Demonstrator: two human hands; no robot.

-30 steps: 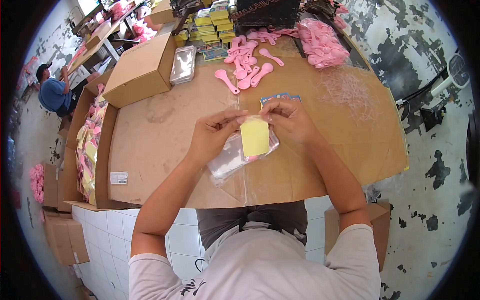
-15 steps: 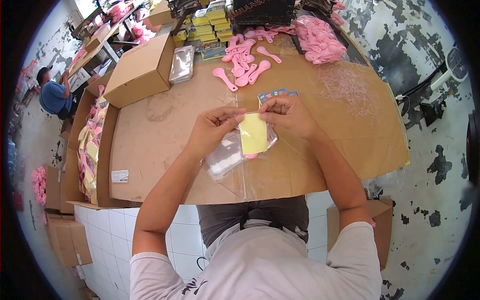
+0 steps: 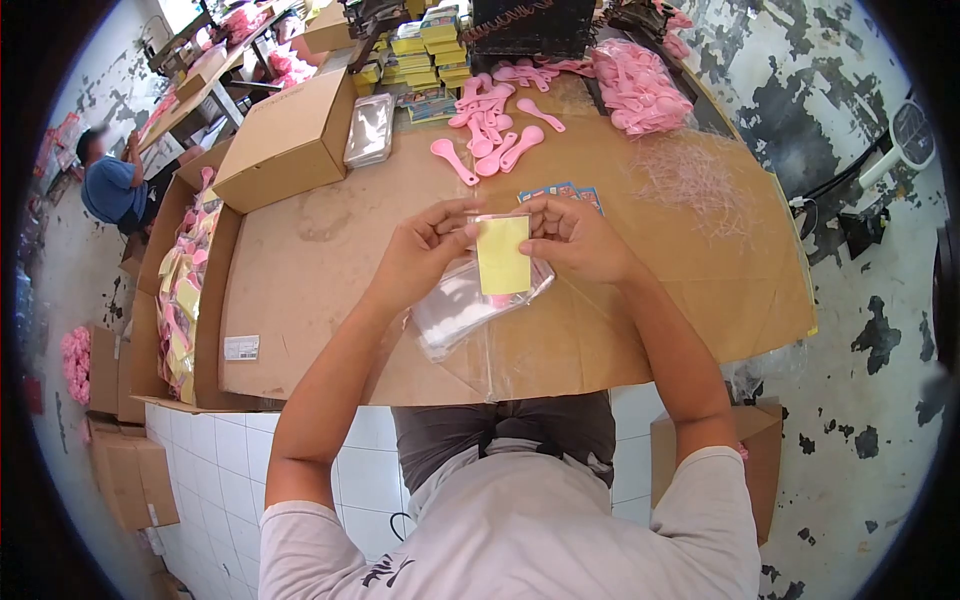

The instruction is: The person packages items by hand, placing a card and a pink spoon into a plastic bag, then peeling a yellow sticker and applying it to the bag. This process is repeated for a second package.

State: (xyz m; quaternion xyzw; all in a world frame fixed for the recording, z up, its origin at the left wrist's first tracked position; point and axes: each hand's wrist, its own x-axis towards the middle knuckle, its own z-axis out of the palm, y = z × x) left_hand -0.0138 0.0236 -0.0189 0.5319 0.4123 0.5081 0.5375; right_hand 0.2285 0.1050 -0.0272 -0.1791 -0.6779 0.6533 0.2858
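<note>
Stained brown cardboard (image 3: 300, 270) (flat) underlies fingers (image 3: 546, 248) holding a rectangular yellow card (image 3: 504, 260).

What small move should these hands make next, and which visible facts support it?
Perhaps smooth the top of the clear wrapper: it seems to cover the yellow card, a pink piece shows at the card's lower edge, and the left hand and right hand are both near its top.

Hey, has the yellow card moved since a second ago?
Yes, slightly: the yellow card sits a little farther from the wearer, nearer the loose pink spoons lying on the table.
</note>
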